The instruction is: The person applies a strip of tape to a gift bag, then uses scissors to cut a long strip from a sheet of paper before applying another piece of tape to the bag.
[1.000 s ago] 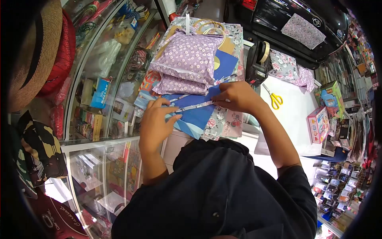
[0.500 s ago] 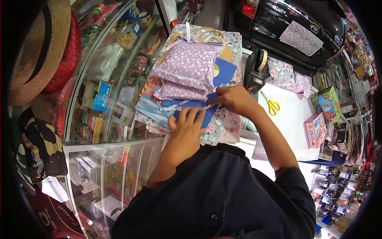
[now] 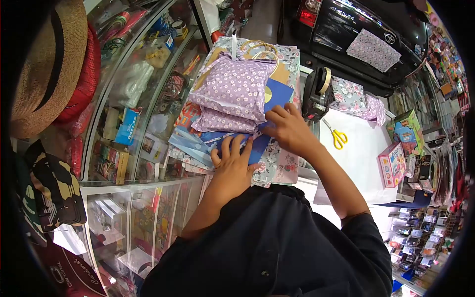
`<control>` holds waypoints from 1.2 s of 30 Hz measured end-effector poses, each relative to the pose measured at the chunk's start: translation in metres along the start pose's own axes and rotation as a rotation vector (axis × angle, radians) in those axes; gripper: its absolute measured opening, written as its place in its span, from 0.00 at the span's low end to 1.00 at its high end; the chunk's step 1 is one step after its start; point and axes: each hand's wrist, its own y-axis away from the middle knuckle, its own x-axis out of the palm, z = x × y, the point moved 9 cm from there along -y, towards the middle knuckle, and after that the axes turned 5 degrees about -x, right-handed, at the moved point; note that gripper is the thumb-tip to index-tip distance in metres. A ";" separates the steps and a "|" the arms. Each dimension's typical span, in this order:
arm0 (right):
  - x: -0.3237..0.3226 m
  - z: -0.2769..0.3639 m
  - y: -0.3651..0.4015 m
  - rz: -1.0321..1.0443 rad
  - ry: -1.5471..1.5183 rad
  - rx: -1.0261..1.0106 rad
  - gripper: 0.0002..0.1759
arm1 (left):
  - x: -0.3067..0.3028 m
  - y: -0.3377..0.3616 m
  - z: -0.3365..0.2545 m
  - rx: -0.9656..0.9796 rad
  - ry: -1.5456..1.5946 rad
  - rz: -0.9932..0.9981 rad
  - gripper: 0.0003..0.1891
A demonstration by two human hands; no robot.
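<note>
Two wrapped parcels in lilac flowered paper lie one over the other: the upper parcel (image 3: pixel 232 81) is puffy, and the lower parcel (image 3: pixel 222 121) pokes out beneath it. A blue paper bag (image 3: pixel 258 152) lies flat on my side of them, partly under the lower parcel. My left hand (image 3: pixel 231 161) rests on this bag with its fingers spread. At the bag's right edge, beside the parcels' corner, my right hand (image 3: pixel 291 131) has bent fingers and seems to pinch the bag; its fingertips are partly hidden. Under everything is a stack of grey flowered wrapping paper (image 3: pixel 292 59).
Yellow-handled scissors (image 3: pixel 338 138) lie on a white-topped table (image 3: pixel 356 163) to the right. A black tape dispenser (image 3: pixel 316 91) stands beside the stack. Glass display cases (image 3: pixel 143 183) run along the left, with hats (image 3: pixel 44 74) beyond. A black car (image 3: pixel 341 29) is parked ahead.
My right hand has shifted slightly down, with its fingers more bent and lifted. The left hand stays on the blue bag, its thumb now spread wider. The view has tilted slightly.
</note>
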 end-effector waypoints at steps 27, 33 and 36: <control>0.020 0.038 0.032 0.004 -0.078 0.180 0.28 | -0.052 -0.045 0.003 0.232 0.070 -0.349 0.17; 0.020 0.042 0.039 -0.014 -0.092 0.273 0.28 | -0.045 -0.052 0.010 0.242 0.115 -0.352 0.14; 0.024 0.042 0.041 -0.041 -0.150 0.315 0.30 | -0.048 -0.051 0.011 0.275 0.148 -0.397 0.12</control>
